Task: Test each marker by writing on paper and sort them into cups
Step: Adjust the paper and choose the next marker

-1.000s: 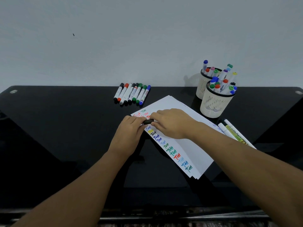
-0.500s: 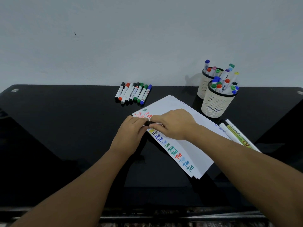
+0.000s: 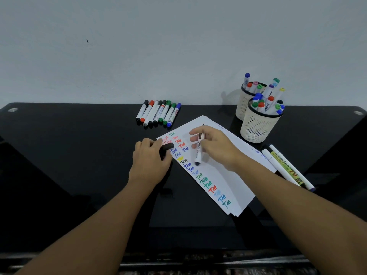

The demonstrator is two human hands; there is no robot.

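- The left hand point(image 3: 150, 161) is pinching a black marker cap point(image 3: 167, 147) at the left edge of the paper stack point(image 3: 222, 175).
- The right hand point(image 3: 215, 147), apart from the left, is gripping an uncapped white marker point(image 3: 199, 149) over the paper, tip pointing away.
- Two cream cups point(image 3: 256, 128) holding sorted markers are standing just beyond the paper's far right edge.
- A row of markers point(image 3: 158, 114) is lying near the black table's point(image 3: 69, 155) back edge; wide bare tabletop is lying to its left.
- Two long markers point(image 3: 286, 165) are lying beside the paper's right edge.
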